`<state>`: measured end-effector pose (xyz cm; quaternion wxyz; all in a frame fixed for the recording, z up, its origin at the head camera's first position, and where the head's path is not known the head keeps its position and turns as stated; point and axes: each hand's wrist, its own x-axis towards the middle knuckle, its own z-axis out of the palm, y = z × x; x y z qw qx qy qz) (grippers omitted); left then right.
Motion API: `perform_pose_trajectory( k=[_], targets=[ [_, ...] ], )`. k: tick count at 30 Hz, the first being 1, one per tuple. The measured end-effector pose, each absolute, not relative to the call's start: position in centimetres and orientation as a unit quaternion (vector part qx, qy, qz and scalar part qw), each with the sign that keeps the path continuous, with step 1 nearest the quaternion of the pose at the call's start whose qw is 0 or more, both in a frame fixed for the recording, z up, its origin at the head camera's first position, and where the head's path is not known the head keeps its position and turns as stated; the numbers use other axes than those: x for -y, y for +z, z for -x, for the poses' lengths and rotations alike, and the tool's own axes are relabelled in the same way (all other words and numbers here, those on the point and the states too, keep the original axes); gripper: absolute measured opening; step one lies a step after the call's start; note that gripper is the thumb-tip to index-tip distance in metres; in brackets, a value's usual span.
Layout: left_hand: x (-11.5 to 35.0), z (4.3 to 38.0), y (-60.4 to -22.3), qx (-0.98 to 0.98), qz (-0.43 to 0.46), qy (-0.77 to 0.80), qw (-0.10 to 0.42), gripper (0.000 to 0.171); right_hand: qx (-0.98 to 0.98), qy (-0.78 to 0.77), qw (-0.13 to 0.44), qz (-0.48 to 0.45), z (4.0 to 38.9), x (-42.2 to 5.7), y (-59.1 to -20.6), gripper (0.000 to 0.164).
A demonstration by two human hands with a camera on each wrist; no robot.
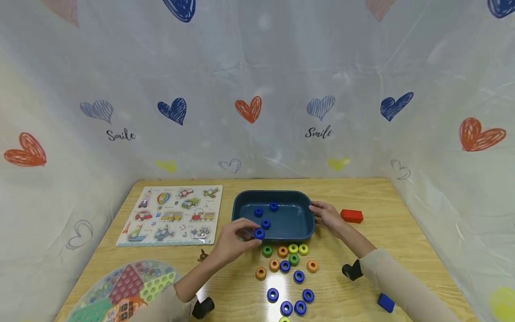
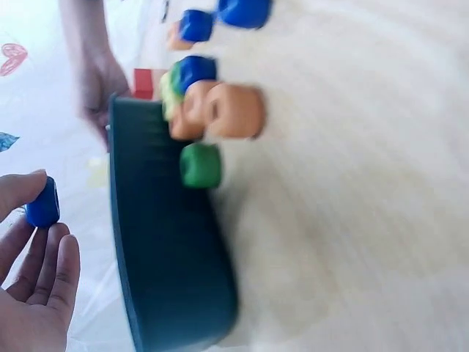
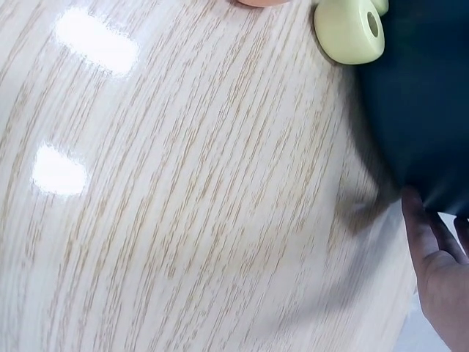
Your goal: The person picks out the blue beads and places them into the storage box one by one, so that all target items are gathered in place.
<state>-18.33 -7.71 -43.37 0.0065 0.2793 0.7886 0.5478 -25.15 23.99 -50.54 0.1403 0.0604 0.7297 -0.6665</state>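
My left hand (image 1: pixel 235 241) pinches a blue ring-shaped bead (image 1: pixel 259 233) between thumb and fingertips. In the head view that bead overlaps the front left rim of a dark teal rectangular box (image 1: pixel 295 223). The left wrist view shows the pinched blue bead (image 2: pixel 44 204) apart from the box wall (image 2: pixel 165 242). Inside the box lie three blue beads (image 1: pixel 266 224). At the box's right end, my right hand (image 1: pixel 327 217) holds the rim. In the right wrist view its fingers (image 3: pixel 419 224) touch the outer wall; the rest is partly cut off.
Several blue, green, orange and yellow beads (image 1: pixel 299 276) lie scattered before the box. A picture puzzle board (image 1: pixel 170 215) lies left, with a round game board (image 1: pixel 124 293) nearer. Red (image 1: pixel 352 216) and blue blocks (image 1: pixel 386 302) lie right. A heart-print curtain (image 1: pixel 249 147) surrounds the table.
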Motion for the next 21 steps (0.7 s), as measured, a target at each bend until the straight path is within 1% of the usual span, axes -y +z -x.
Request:
perform_pose_trajectory(
  k=[5, 8, 13, 18, 21],
  targets=[
    [6.5, 20.9, -42.8, -0.779, -0.288, 0.558, 0.007, 0.027, -0.735, -0.662, 0.136, -0.063, 24.9, -24.0, -50.7, 0.05],
    [5.4, 22.9, -44.1, -0.775, -0.289, 0.563, -0.001, 0.029, -0.73, -0.666, 0.136, -0.066, 24.8, -24.0, -50.8, 0.049],
    [3.2, 25.8, -46.7, -0.792, -0.274, 0.546, 0.006, 0.037, -0.726, -0.671, 0.135, -0.064, 24.7, -24.0, -50.9, 0.048],
    [1.6, 27.8, -47.8, -0.812, -0.244, 0.53, 0.02, 0.037, -0.732, -0.667, 0.127, -0.062, 24.7, -23.9, -50.6, 0.048],
    [1.1, 28.6, -48.2, -0.819, -0.232, 0.524, 0.018, 0.036, -0.732, -0.666, 0.126, -0.061, 24.7, -23.8, -50.4, 0.047]
  ],
)
